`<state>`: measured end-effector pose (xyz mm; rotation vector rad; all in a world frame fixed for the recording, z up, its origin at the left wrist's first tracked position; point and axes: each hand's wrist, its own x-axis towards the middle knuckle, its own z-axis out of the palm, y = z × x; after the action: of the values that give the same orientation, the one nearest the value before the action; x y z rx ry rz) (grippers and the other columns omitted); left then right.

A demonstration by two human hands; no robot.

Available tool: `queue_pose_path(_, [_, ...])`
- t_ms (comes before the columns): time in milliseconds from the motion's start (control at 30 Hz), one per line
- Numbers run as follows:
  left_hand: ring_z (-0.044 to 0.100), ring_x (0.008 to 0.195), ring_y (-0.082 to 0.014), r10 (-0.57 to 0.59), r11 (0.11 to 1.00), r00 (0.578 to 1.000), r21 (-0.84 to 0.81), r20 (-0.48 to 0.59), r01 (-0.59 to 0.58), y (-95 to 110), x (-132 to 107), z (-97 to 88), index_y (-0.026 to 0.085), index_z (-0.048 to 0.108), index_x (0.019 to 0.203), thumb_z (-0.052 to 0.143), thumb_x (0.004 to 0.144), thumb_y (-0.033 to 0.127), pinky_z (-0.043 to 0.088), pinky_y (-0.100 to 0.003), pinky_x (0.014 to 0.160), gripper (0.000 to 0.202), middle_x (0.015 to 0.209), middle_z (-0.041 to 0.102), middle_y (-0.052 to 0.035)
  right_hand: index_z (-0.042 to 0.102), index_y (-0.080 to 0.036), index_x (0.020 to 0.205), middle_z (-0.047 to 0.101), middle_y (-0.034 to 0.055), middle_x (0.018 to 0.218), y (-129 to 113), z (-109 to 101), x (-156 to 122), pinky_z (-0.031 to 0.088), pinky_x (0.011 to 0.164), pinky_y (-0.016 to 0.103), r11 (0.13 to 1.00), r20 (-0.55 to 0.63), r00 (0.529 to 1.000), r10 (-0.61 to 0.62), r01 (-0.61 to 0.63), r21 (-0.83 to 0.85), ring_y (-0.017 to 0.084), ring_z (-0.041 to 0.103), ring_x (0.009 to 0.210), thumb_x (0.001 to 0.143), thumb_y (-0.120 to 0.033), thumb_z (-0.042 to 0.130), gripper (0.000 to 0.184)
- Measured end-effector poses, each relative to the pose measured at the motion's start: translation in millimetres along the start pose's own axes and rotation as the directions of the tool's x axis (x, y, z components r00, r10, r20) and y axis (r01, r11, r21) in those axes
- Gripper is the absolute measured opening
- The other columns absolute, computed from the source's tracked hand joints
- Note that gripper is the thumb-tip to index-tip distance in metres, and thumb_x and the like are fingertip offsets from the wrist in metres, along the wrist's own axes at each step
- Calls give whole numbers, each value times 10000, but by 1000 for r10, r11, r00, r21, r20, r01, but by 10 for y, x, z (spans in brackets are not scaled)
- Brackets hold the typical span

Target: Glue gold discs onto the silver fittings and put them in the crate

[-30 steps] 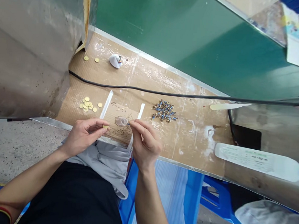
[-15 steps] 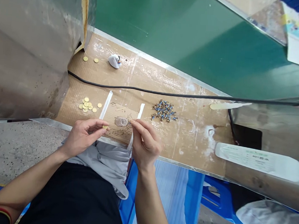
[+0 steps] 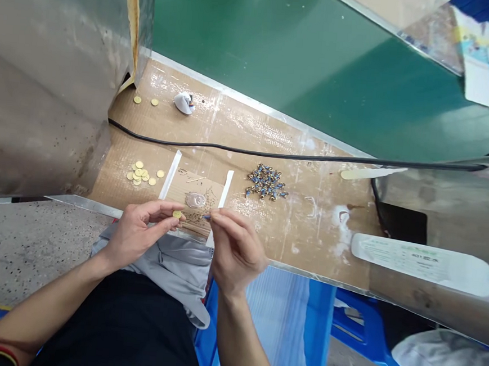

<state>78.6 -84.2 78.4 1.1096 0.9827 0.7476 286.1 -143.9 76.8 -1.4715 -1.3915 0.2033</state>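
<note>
Cardboard-lined counter (image 3: 309, 222), near edge: left hand (image 3: 139, 234) grip pinches a small round brass disc (image 3: 177, 214), right hand (image 3: 233, 250) grip clamps a tiny blue-tipped piece (image 3: 206, 216) just beside it (fingertips only, seemingly for fine control).

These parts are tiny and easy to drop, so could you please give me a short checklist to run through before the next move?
1. Gold disc pinched at the fingertips of the left hand: ok.
2. Small blue piece gripped at the fingertips of the right hand: ok.
3. Disc and blue piece apart, with a gap between them: ok.
4. Which face of the disc is turned up: cannot tell.
5. Clear round patch on the cardboard just beyond the hands, whether wet: cannot tell.
6. Pile of gold discs and cluster of blue charms lying on the cardboard: ok.
</note>
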Motion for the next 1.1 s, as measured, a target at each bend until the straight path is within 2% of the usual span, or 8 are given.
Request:
queue_pose_path(200, [904,986,-233,48,998,999,27,13,-48,30,-14,123,249,896,1234,872,1023,339,755,-313,938,231,1105,918,-43,866,-331,1238,864,36,1144,-134,101,-169,745,891,381,996,-20,999,44,-42,83,222,862,1020,1028,-89,800,327])
queue_pose_path(333, [906,1014,-229,98,994,995,46,-18,-97,33,-24,167,261,894,1210,893,1006,315,745,-308,981,211,1099,919,-24,856,-328,1258,864,32,1159,-157,143,-199,745,907,363,994,-46,998,47,-42,103,210,861,1038,1022,-60,797,362])
queue_pose_path(500, [909,965,-241,158,981,985,125,-67,-149,44,-39,200,244,898,1164,929,972,321,759,-313,931,210,1052,919,-34,856,-326,1254,867,29,1154,-169,149,-223,746,908,355,996,-36,999,33,-30,83,209,865,1027,1024,-60,793,357])
queue_pose_path(633, [906,930,-213,214,961,974,197,-79,-195,65,-56,214,255,901,1152,923,977,287,754,-268,886,180,1043,919,-17,855,-332,1264,868,25,1164,-159,151,-242,743,919,352,995,-38,999,36,-32,96,205,863,1033,1015,-55,804,376])
queue_pose_path(1100, [904,914,-212,259,930,963,288,-77,-227,89,-78,233,267,896,1176,903,998,279,754,-277,871,179,1070,919,-5,861,-323,1248,872,36,1154,-145,152,-255,763,909,376,997,-33,999,32,-30,73,221,873,1018,1028,-91,805,324])
